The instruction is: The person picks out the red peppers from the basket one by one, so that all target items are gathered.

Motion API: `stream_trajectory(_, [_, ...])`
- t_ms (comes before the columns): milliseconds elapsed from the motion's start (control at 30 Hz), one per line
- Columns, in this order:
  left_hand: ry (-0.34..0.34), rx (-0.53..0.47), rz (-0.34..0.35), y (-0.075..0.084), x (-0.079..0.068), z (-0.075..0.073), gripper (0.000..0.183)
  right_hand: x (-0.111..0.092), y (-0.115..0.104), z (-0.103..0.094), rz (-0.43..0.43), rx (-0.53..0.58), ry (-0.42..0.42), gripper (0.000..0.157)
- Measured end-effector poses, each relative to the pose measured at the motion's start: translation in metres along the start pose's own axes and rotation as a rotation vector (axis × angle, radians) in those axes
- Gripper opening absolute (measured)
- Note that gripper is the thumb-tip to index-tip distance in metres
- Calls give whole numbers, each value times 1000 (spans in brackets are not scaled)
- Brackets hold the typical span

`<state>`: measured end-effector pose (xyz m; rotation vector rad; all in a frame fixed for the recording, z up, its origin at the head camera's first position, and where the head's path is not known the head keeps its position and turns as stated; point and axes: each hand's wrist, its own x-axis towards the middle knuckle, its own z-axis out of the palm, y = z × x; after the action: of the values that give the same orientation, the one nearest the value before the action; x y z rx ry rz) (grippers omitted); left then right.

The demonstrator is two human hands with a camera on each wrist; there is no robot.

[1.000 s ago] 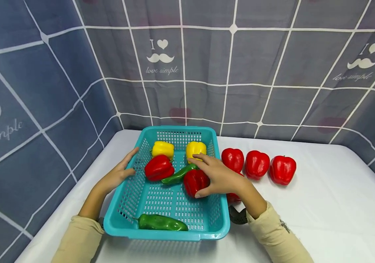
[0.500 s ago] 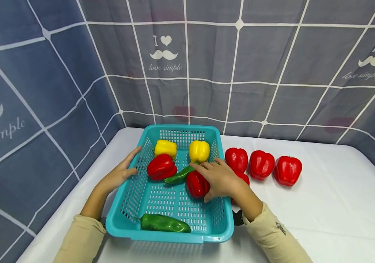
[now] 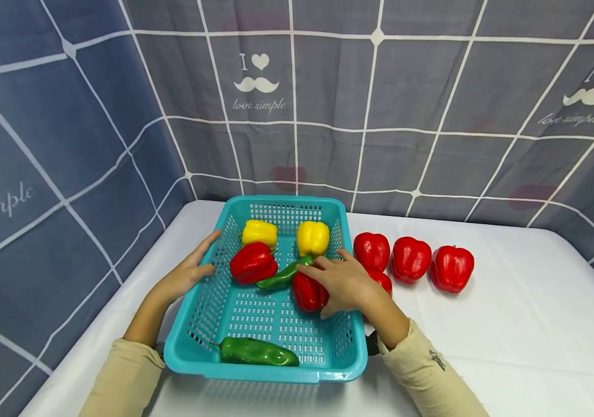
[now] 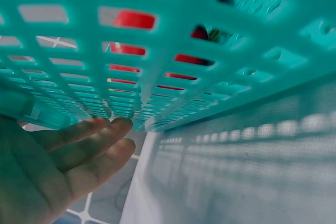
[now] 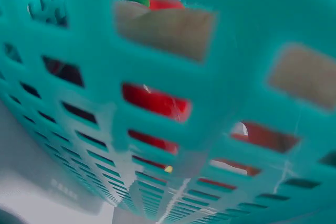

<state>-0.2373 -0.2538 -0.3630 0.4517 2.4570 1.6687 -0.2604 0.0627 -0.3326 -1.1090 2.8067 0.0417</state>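
A teal slotted basket [image 3: 255,375] stands on the white table. My left hand [image 3: 184,278] rests at its left rim, thumb over the edge; in the left wrist view its straight fingers [image 4: 100,169] lie outside the wall. Inside, my right hand [image 3: 346,282] grips a red bell pepper [image 3: 307,292] with fingers over the top and thumb at the near side. A green chili pepper [image 3: 281,278] lies against it. Another red bell pepper [image 3: 253,263] and two yellow bell peppers, the left [image 3: 259,233] and right [image 3: 312,237], sit farther back. A larger green pepper [image 3: 259,351] lies by the front wall.
Several red bell peppers [image 3: 411,260] stand on the table [image 3: 526,313] right of the basket, some partly behind my right arm. A grey checked cloth wall [image 3: 328,87] borders the back, and a bluish one [image 3: 68,191] the left.
My right hand has drawn in from reaching over the red bell pepper and closed its fingers on it. The left hand keeps its place at the rim; the view shifted slightly.
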Motion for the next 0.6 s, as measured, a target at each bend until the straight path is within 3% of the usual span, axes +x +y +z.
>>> stream_trajectory(367, [4, 8, -13, 1, 0, -1, 77, 3, -1, -1, 9, -19, -4, 86])
stream_trajectory(600, [-5, 12, -8, 1, 0, 0, 77, 10, -2, -2, 30, -65, -78, 92])
